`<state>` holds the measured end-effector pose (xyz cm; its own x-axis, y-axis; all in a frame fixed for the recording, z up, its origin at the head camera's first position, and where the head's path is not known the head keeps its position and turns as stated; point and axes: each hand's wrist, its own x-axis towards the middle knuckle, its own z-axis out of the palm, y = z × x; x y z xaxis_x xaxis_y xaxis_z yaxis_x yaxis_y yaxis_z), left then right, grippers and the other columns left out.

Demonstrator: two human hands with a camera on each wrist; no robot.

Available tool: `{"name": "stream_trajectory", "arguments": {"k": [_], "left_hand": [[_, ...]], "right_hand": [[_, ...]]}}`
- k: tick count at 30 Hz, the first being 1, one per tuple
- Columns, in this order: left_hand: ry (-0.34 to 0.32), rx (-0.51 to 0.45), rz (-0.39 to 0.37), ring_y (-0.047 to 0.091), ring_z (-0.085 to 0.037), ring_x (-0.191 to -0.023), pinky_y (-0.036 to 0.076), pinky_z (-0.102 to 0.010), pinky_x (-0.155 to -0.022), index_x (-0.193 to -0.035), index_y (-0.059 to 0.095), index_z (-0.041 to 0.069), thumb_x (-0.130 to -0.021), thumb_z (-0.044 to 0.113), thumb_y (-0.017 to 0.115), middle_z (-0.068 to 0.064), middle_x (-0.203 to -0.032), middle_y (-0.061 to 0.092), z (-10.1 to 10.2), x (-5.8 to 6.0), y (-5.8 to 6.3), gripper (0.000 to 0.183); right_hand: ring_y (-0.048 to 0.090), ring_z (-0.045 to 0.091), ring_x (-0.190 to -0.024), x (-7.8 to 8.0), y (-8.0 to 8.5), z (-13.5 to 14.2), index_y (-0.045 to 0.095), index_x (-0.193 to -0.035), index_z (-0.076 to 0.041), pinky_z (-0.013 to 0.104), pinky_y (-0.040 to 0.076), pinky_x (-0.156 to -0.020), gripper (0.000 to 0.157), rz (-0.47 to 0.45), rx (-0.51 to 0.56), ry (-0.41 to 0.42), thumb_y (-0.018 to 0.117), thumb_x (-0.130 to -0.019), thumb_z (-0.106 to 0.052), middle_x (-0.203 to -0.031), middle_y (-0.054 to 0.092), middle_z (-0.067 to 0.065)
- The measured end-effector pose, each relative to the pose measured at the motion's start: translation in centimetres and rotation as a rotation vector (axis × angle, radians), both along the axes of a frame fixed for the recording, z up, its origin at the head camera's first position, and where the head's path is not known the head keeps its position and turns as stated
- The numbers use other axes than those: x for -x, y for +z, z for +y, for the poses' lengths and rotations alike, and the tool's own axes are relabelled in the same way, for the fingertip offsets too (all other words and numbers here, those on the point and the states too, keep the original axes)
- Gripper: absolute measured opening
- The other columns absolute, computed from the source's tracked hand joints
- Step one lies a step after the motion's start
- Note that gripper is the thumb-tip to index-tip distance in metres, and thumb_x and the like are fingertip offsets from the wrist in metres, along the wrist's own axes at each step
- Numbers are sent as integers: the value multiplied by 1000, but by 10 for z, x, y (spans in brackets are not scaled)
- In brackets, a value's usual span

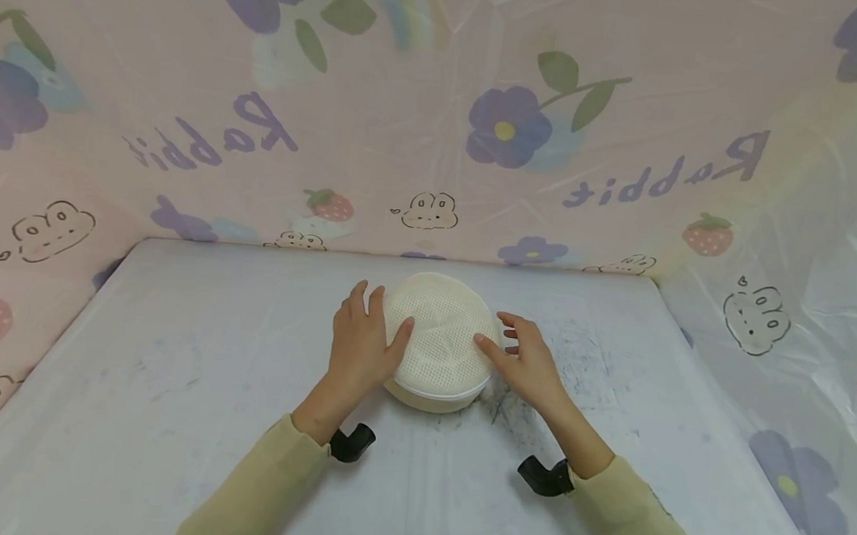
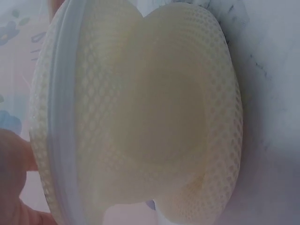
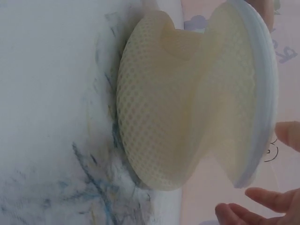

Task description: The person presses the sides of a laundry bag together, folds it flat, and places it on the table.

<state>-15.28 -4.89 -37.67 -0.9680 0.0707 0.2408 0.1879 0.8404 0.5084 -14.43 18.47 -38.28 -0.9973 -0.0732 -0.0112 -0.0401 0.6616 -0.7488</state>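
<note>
Flanking round mesh bag [image 1: 441,329] on white tabletop [image 1: 228,338] with left hand [image 1: 359,341] and right hand [image 1: 534,368] loosely spread (thumbs [image 1: 492,349] over top), gripping nothing.

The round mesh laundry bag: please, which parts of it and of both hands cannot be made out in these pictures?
Mesh laundry bag, underside: hidden in every view, turned toward the white tabletop.
Its inside: head view, covered by mesh.
White band, far side: head view, hidden behind the bag's top.
Left hand: left wrist view, cut by left edge.
Right hand: right wrist view, cut by right edge.
</note>
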Motion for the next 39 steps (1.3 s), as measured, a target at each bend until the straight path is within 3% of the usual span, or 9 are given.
{"name": "stream_trajectory", "arguments": {"k": [4, 10, 17, 22, 29, 39], "left_hand": [[-46, 64, 22, 20, -39, -138, 13, -52, -114, -140, 34, 2, -91, 47, 47, -22, -151, 16, -1, -1, 0, 68], [-152, 176, 4, -1, -34, -144, 2, -52, -115, -147, 25, 12, -90, 56, 43, -16, -156, 1, -3, -4, 3, 75], [-272, 259, 0, -9, -34, -144, -3, -55, -114, -149, 17, 19, -90, 61, 39, -12, -157, -7, -6, -8, 6, 76], [-303, 253, -16, -16, -30, -143, -6, -55, -114, -149, 16, 22, -91, 60, 37, -9, -157, -10, -7, -8, 5, 73], [-320, 268, -26, -11, -33, -144, -5, -56, -113, -149, 14, 23, -93, 59, 33, -11, -157, -7, -8, -9, 2, 69], [-364, 252, -31, -14, -30, -144, -7, -56, -113, -149, 13, 24, -94, 57, 34, -9, -157, -6, -9, -10, 0, 67]], "right_hand": [[48, 36, -119, 0, 3, 0, 37, -139, -6, 50, 45, -92, 69, 43, -28, 25, 56, -88, -48, -141, 37, 17], [22, 40, -139, -1, 10, 1, 26, -146, -8, 61, 27, -105, 75, 136, -228, 174, 54, -89, -48, -152, 20, 19], [4, 39, -143, 0, 9, 0, 17, -149, -16, 66, 13, -107, 77, 181, -351, 282, 52, -89, -50, -156, 5, 15], [-3, 34, -144, 3, 1, -2, 13, -150, -21, 61, 7, -111, 74, 237, -407, 327, 47, -92, -51, -157, 1, 12], [-3, 34, -144, 6, -1, -3, 14, -150, -24, 57, 0, -113, 71, 352, -501, 370, 46, -92, -51, -157, 3, 11], [-6, 31, -145, 10, -4, -4, 11, -150, -25, 57, -1, -113, 74, 361, -548, 387, 44, -91, -56, -158, -3, 6]]}}
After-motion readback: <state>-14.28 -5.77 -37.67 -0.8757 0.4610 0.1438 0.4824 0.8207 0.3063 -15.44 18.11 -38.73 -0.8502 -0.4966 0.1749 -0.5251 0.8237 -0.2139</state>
